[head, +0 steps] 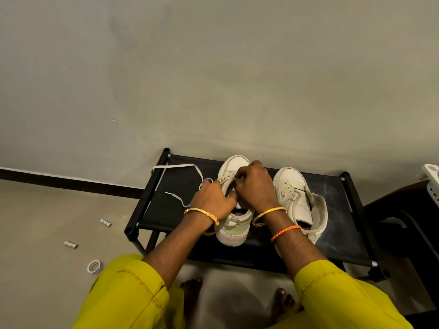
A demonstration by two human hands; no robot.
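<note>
**A:** What is on the far left?

**B:** Two batteries (105, 223) and a roll of tape (95, 266) lie on the floor, well apart from the work. Next comes the black shoe rack (166, 217), standing against the wall.

**A:** And the lace?

**B:** The white shoelace (175, 165) trails left across the rack top in a loose loop. It runs back to the left hand (213, 200), which is the hand nearer to it. That hand's fingers are curled, with the lace caught round the forefinger, and they rest on the side of the cream sneaker (235, 224).

**A:** How does that sneaker lie?

**B:** It lies lengthwise, toe toward the wall and heel toward the person, in the middle of the rack. Any slack has to be pulled in from the left, across the shoe's long axis.

**A:** And the right hand?

**B:** The right hand (255, 189) sits over the eyelet rows, touching the left hand, with its fingers pinched narrow. Whether they pinch the lace or the eyelet flap, I cannot tell.

**A:** What is hidden?

**B:** Both hands cover the tongue and most of the eyelets, so I cannot make out how much is threaded. The second sneaker (294, 195) stands just beside the first, apparently unlaced. The dark furniture (403, 222) at the right edge is cut off.
</note>
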